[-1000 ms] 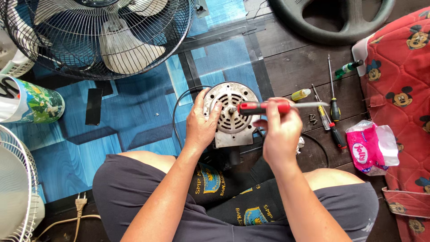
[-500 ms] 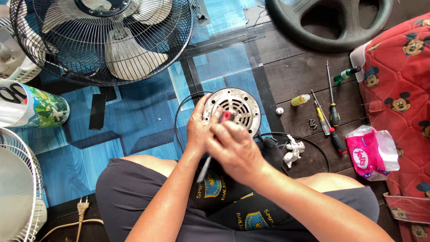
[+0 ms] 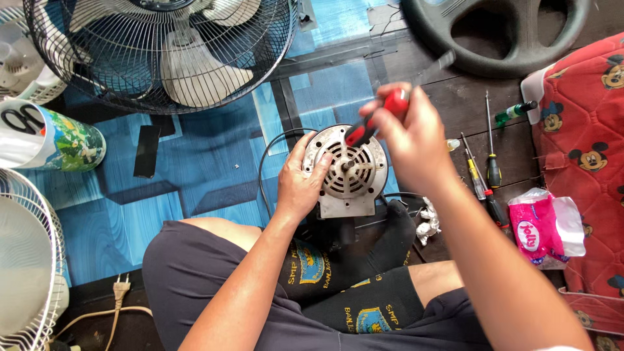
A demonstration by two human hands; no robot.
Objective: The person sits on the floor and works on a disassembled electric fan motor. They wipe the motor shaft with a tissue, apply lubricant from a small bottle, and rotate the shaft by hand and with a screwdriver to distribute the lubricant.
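A round silver fan motor (image 3: 348,170) with a slotted face rests between my knees on the floor. My left hand (image 3: 300,182) grips its left rim and steadies it. My right hand (image 3: 409,133) is raised just above the motor's upper right side and is shut on a red-and-black handled screwdriver (image 3: 380,114). The tool lies tilted, handle end down toward the motor's centre, metal shaft pointing up and right. A black cable (image 3: 270,162) loops from behind the motor.
A caged fan head (image 3: 162,52) lies at the top left, another white fan guard (image 3: 26,260) at the left edge. Several screwdrivers (image 3: 491,162) lie to the right, beside a pink tissue pack (image 3: 543,227) and a red quilt (image 3: 585,149). A black steering wheel (image 3: 494,32) is top right.
My right hand swung over the motor face and has now lifted up and right, turning the screwdriver so its handle points at the motor. My left hand stayed on the motor's rim.
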